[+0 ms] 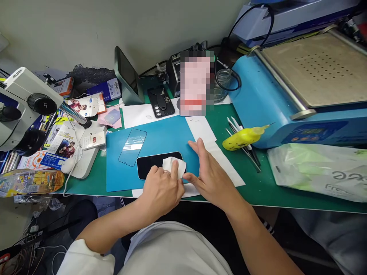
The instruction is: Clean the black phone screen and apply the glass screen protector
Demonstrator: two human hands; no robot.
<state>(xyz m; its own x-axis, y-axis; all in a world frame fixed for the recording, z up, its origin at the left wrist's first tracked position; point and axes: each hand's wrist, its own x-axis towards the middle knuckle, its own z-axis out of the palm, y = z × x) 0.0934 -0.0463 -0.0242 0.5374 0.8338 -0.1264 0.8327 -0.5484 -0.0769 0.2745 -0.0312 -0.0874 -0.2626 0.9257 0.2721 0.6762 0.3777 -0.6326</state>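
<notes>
A smartphone [149, 163] with a dark screen lies face up on a blue mat [169, 135]. My left hand [162, 188] presses a white wipe [175, 164] onto the right part of its screen, index finger stretched out on top and the other fingers curled. Beside the phone's right end, my right hand [210, 177] is open with thumb and fingers apart, and nothing shows in it. A clear screen protector [132, 148] with a dark border rests on the mat, up and left of the phone.
At right are a yellow squeeze bottle [242, 138] with a needle tip, several thin tools [254, 158], a blue heating-plate machine [258, 99] and a plastic packet [315, 172]. Farther back lies a black phone case [161, 101]. A microscope [37, 103] and a drink bottle [31, 182] are at left.
</notes>
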